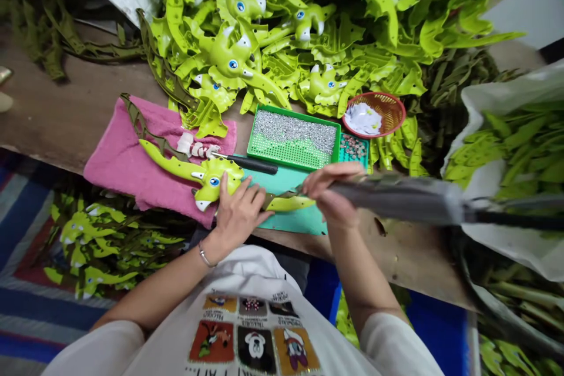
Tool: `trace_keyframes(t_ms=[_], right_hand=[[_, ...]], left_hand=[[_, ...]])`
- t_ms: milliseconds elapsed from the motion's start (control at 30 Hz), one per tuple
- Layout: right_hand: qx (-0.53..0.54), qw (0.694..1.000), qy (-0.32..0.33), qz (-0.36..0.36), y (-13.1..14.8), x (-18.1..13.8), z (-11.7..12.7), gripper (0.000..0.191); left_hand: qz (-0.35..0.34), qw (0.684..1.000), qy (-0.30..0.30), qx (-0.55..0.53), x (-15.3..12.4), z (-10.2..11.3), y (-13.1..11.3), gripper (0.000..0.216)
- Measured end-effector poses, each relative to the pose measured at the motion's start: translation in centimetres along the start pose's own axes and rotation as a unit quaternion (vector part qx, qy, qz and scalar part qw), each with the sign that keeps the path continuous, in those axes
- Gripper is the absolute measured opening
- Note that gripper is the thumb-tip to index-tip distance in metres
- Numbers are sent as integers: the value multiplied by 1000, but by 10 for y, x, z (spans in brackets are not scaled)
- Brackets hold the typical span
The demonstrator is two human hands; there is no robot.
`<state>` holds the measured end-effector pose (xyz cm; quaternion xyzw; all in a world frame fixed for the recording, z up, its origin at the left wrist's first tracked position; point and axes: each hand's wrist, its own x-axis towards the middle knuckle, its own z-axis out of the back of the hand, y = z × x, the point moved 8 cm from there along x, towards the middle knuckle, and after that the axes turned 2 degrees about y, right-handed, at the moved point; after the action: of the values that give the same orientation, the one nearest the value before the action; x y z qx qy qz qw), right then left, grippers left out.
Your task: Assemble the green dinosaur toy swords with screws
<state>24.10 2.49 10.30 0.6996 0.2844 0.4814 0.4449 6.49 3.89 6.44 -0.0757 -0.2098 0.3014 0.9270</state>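
My left hand (240, 211) presses down on a lime-green plastic toy shaped like a horned dinosaur (211, 181), fingers over its body and thumb at the near edge. The toy lies flat across a pink cloth (117, 155) and a teal mat (293, 222), with a long curved arm on each side. In my right hand (332, 191) is a grey electric screwdriver (396, 197), held almost level. Its tip is close to the toy's right arm; whether it touches a screw is too small to tell. A black-handled screwdriver (255, 164) lies just behind the toy.
Behind the mat stand a green tray (293, 158) of small screws, a teal tray (353, 150) of small round parts and a red basket (394, 114) holding white material. Lime-green toy parts (233, 61) pile up at the back. An open white sack (476, 129) of green parts stands right.
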Motion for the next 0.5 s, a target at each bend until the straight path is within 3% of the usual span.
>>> trace_keyframes(t_ms=[100,167,300,500], right_hand=[[-25,985,-145,89,-1,31,35,26],[-72,972,-210,73,-18,44,52,25],[-121,967,-225,14,-51,54,67,32],[-127,966,-225,7,-56,54,67,25]], left_hand=[[14,1000,20,5,-1,2,6,33],[4,1000,25,11,-2,-3,3,35],[-23,999,4,23,-2,-13,-7,33],[-25,999,-9,26,-2,-16,-6,32]])
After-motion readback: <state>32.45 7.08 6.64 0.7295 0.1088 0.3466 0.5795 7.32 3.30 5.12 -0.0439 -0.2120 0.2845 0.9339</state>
